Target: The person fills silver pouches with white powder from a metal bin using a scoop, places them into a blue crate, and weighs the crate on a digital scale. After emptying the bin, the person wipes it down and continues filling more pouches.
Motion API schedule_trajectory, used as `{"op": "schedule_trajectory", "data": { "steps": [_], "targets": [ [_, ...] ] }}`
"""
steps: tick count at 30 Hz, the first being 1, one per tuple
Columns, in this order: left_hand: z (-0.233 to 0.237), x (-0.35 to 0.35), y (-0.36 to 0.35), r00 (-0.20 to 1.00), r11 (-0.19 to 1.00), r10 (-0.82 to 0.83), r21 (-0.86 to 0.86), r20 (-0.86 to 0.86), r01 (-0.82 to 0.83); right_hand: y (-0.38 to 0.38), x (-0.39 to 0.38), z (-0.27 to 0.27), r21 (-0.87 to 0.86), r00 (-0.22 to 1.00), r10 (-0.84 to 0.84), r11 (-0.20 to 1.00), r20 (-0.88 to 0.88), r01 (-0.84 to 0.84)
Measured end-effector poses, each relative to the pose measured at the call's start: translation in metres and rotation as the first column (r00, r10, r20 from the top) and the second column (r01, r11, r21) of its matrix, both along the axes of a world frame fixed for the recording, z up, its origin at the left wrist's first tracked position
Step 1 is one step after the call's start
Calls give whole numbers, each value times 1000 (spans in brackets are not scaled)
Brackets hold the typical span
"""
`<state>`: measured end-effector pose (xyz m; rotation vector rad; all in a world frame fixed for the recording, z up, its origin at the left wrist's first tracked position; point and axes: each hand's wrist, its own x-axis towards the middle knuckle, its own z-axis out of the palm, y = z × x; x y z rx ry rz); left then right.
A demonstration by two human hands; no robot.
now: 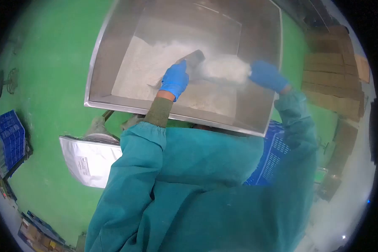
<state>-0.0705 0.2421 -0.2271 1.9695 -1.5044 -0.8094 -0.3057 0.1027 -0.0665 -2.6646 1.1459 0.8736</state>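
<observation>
Over a large metal bin [189, 110] with white powder [134, 75] in it, both my hands wear blue gloves. My left hand [174, 80] is closed on a flat grey metal scraper [192, 59], whose edge lies near the powder. To the right, my right hand [268, 76] is closed at the end of a heaped white mass [226, 69], blurred by motion. Whether that mass is a filled bag or powder on a scoop cannot be made out. The mass is just right of the scraper, above the powder.
A white labelled bag [90, 161] is below the bin's left corner. Blue crates stand at the far left [10, 136] and below the bin's right corner [274, 147]. Stacked cardboard [332, 80] is at the right. The floor [50, 84] is green.
</observation>
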Motion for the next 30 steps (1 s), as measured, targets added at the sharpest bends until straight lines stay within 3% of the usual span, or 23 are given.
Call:
{"op": "schedule_trajectory", "data": {
  "steps": [1, 3, 5, 7, 10, 11, 13, 14, 16, 20, 21, 22, 23, 24, 25, 27, 28, 30],
  "targets": [
    [-3, 1, 2, 1000, 1000, -15, -2, 0, 15, -4, 11, -1, -9, 1000, 2, 1000, 5, -2],
    [-8, 3, 0, 1000, 1000, -16, 20, 1, 16, -15, 36, -8, -22, 980, 178, 984, 88, -177],
    [-5, 8, -4, 1000, 999, -18, 49, 6, 17, 13, 102, 5, 7, 971, 222, 975, -88, -222],
    [-3, 8, -5, 1000, 999, 27, 17, -1, -27, 24, 134, -53, -81, 922, 353, 926, -157, -368],
    [-5, 9, 1, 997, 1000, 15, 16, 70, -16, 29, 146, -87, -80, 941, 317, 941, -119, -327],
    [-11, 12, 1, 997, 999, 26, 39, 68, -29, 28, 135, -74, -143, 919, 390, 908, -61, -395],
    [-21, 12, 8, 996, 991, 34, -131, 82, -23, 41, 117, 6, -171, 958, 271, 952, 88, -254],
    [-21, 11, 11, 997, 994, 40, -105, 69, -33, 50, 110, 37, -122, 984, 56, 992, 169, -35],
    [-13, 13, 3, 996, 999, -46, 31, 72, 44, 34, 63, 17, -269, 976, 101, 951, -193, -152],
    [-10, 9, 6, 999, 995, -24, -96, 35, 27, 43, 14, -79, 102, 981, -31, 993, -193, 51],
    [-6, 9, 7, 995, 996, -81, -18, 65, 82, 46, 13, -110, 9, 981, -121, 993, 153, 121],
    [-5, 12, 5, 986, 990, -133, 68, 98, 127, 44, 21, -136, -48, 856, -159, 977, 492, 208],
    [-7, 15, 2, 985, 991, -126, 68, 118, 119, 37, 46, -147, 50, 751, -260, 956, 607, 290],
    [-7, 14, 5, 988, 994, -107, 38, 114, 104, 32, 65, -157, 172, 623, -372, 918, 688, 357],
    [-4, 11, 8, 989, 995, -100, 6, 109, 100, 18, 71, -182, 187, 609, -386, 912, 693, 365],
    [-8, 22, 4, 981, 986, -146, -57, 128, 154, -10, 75, -229, 199, 825, -152, 979, 545, 49],
    [-6, 33, 1, 977, 975, -168, -128, 130, 184, -11, 71, -208, 190, 813, -160, 980, 560, 63],
    [50, 60, 8, 982, 970, -158, -170, 103, 174, -2, 62, -119, 470, 596, -473, 865, 649, 174]
  ]
}}
